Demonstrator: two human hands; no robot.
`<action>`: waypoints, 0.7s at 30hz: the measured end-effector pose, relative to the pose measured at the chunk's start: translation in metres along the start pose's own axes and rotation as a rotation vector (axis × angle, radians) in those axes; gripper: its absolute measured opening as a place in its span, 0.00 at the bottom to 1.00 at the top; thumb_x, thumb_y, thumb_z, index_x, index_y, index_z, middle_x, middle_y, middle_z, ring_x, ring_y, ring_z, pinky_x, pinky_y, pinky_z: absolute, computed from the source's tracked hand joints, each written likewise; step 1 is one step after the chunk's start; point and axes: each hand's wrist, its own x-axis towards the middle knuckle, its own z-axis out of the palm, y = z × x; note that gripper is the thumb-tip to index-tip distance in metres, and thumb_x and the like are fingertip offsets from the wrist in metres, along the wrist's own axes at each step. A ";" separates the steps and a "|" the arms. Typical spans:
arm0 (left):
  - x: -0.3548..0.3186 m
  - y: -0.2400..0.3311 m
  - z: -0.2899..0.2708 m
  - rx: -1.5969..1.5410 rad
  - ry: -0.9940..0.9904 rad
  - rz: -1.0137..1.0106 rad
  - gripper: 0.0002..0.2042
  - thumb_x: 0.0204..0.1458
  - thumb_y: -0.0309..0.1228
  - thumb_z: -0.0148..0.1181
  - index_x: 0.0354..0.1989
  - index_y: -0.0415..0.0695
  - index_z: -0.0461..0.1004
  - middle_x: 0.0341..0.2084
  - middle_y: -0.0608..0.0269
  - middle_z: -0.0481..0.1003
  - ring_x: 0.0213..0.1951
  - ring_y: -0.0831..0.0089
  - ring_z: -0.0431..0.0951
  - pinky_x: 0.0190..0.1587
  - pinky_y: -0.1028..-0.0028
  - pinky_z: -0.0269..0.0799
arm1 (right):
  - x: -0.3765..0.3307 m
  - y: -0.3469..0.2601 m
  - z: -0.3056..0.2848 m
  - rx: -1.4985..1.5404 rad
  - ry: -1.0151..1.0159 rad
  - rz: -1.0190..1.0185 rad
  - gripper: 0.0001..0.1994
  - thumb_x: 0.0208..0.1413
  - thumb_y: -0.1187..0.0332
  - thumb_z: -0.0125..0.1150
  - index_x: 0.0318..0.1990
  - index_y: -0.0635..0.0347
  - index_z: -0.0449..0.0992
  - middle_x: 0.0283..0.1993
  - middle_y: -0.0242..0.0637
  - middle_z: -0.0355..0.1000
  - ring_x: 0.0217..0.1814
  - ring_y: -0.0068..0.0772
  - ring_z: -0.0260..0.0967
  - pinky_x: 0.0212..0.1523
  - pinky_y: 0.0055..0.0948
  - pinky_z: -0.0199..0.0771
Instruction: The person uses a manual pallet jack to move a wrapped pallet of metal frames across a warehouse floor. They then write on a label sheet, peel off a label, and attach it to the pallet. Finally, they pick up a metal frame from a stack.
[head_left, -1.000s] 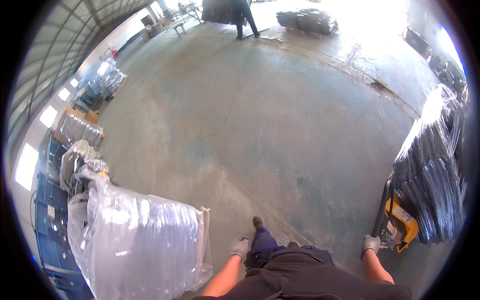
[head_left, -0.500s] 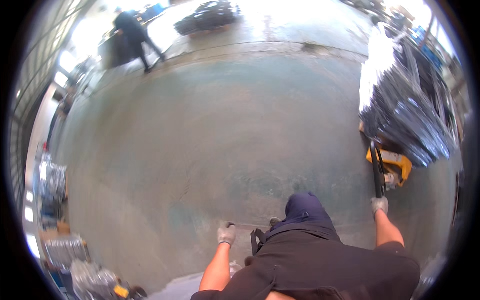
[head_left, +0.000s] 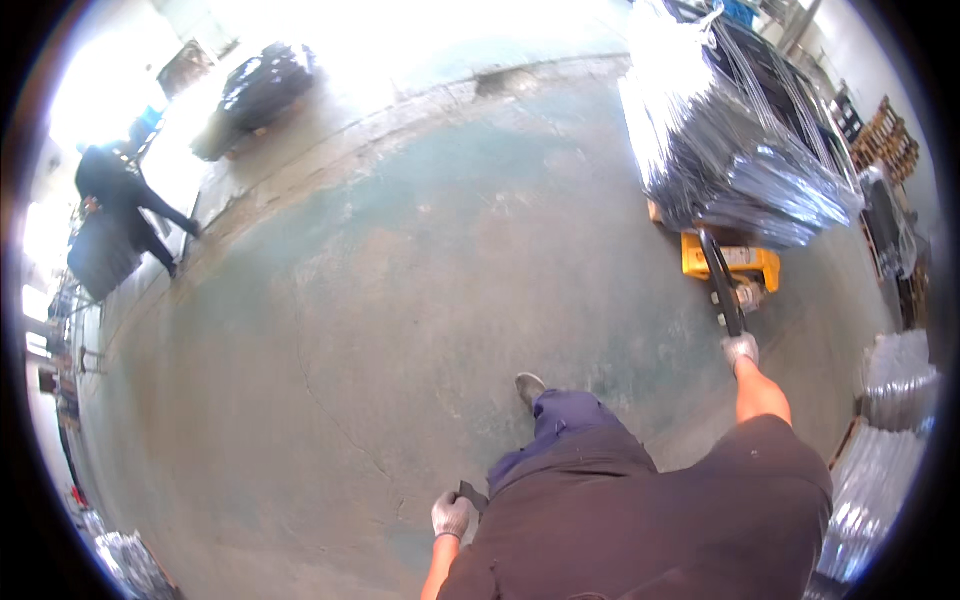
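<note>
My right hand [head_left: 740, 350], in a pale knitted glove, is closed around the end of a black pallet jack handle [head_left: 722, 285]. The handle slopes up to the yellow pallet jack [head_left: 735, 262], whose wheel shows beneath. On the jack rides a tall load of long, plastic-wrapped dark bundles [head_left: 745, 150]. My left hand [head_left: 450, 513], gloved the same way, hangs at my left side with its fingers curled. Just beside it a small dark flap [head_left: 473, 496] juts out at my hip; I see nothing else in that hand.
At the far left another person [head_left: 125, 205] in dark clothes stands by a dark bulky thing. A dark stack [head_left: 258, 95] lies at the back. Shiny wrapped bundles [head_left: 880, 470] stand close on my right, wooden pallets [head_left: 885, 140] beyond. Worn concrete floor [head_left: 400, 300] stretches ahead.
My view has turned right, so the person and dark stack have shifted left. The loaded pallet jack appears further left and higher. A shoe now shows in front of me; my right grip stays.
</note>
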 end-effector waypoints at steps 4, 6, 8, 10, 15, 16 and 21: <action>0.066 0.015 -0.061 -0.160 -0.009 -0.047 0.14 0.57 0.28 0.60 0.46 0.39 0.89 0.35 0.53 0.88 0.38 0.66 0.87 0.45 0.66 0.82 | -0.010 -0.047 -0.010 -0.012 -0.024 0.062 0.24 0.50 0.60 0.67 0.55 0.55 0.88 0.53 0.54 0.86 0.60 0.58 0.84 0.61 0.49 0.82; 0.117 0.038 -0.093 -0.288 0.024 -0.126 0.12 0.57 0.25 0.61 0.45 0.38 0.88 0.31 0.57 0.86 0.33 0.70 0.85 0.39 0.68 0.80 | -0.015 -0.062 -0.008 0.021 -0.012 0.107 0.24 0.50 0.60 0.67 0.55 0.55 0.88 0.53 0.53 0.86 0.60 0.57 0.84 0.61 0.49 0.82; 0.156 0.054 -0.121 -0.349 0.066 -0.164 0.11 0.56 0.24 0.61 0.44 0.37 0.87 0.28 0.61 0.84 0.30 0.74 0.82 0.35 0.71 0.78 | -0.022 -0.095 -0.014 0.043 -0.007 0.138 0.24 0.49 0.61 0.69 0.56 0.55 0.88 0.53 0.53 0.87 0.60 0.57 0.84 0.61 0.49 0.82; 0.205 0.076 -0.148 -0.314 0.078 -0.106 0.10 0.57 0.24 0.61 0.43 0.37 0.87 0.28 0.61 0.83 0.30 0.73 0.81 0.35 0.71 0.77 | -0.016 -0.120 -0.012 0.044 -0.024 0.172 0.25 0.48 0.60 0.70 0.57 0.55 0.88 0.54 0.53 0.87 0.61 0.56 0.84 0.62 0.48 0.82; 0.306 0.155 -0.191 -0.400 0.057 0.003 0.10 0.58 0.24 0.61 0.43 0.37 0.87 0.28 0.61 0.83 0.30 0.73 0.81 0.35 0.71 0.77 | -0.016 -0.166 0.001 0.048 -0.033 0.239 0.27 0.48 0.60 0.72 0.58 0.54 0.87 0.54 0.52 0.87 0.61 0.56 0.84 0.63 0.48 0.82; 0.320 0.173 -0.192 -0.313 0.020 0.004 0.10 0.58 0.24 0.61 0.43 0.37 0.86 0.29 0.60 0.83 0.31 0.73 0.81 0.36 0.71 0.77 | -0.008 -0.172 -0.003 0.045 -0.027 0.250 0.26 0.48 0.60 0.72 0.58 0.54 0.87 0.55 0.52 0.87 0.62 0.55 0.84 0.64 0.48 0.82; 0.368 0.258 -0.194 -0.170 -0.110 0.024 0.11 0.57 0.26 0.62 0.43 0.38 0.88 0.31 0.58 0.86 0.34 0.71 0.84 0.41 0.68 0.81 | 0.021 -0.232 -0.010 0.022 0.012 0.310 0.25 0.49 0.59 0.72 0.57 0.52 0.88 0.56 0.50 0.87 0.63 0.54 0.84 0.66 0.48 0.81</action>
